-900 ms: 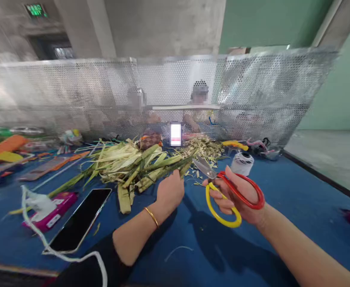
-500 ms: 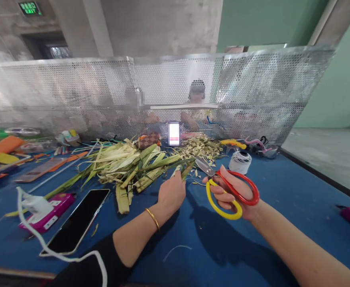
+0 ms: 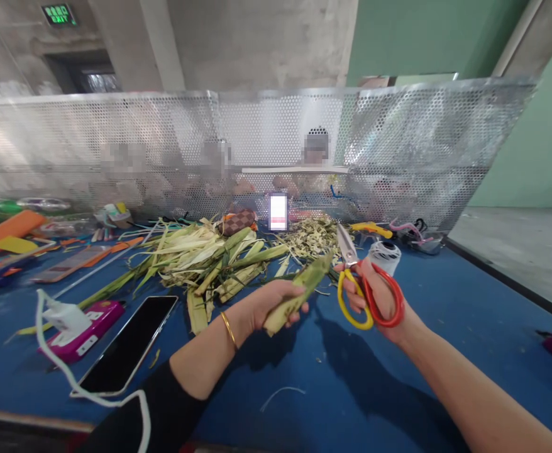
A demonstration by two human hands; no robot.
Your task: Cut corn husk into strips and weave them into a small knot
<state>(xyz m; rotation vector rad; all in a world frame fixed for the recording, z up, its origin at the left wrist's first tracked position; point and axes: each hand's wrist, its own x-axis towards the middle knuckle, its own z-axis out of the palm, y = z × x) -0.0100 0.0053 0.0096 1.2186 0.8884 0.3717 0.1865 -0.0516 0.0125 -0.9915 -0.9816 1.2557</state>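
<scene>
In my left hand is a green-yellow corn husk, gripped near its lower end, with its tip slanting up to the right. My right hand is closed around the handles of a pair of scissors, one handle red and the other yellow. The blades point up and away and look shut, just right of the husk's tip. Beyond my left hand spreads a heap of long husks. A pile of small cut husk pieces lies behind the blades.
On the blue table a phone lies beside a magenta power strip with a white cable. A spool of white thread stands right. A perforated metal screen crosses the back, with people behind it.
My left hand has lifted the husk away from the heap and brought it nearer to me. The scissors have turned more upright and shifted slightly right, their blades closer together.
</scene>
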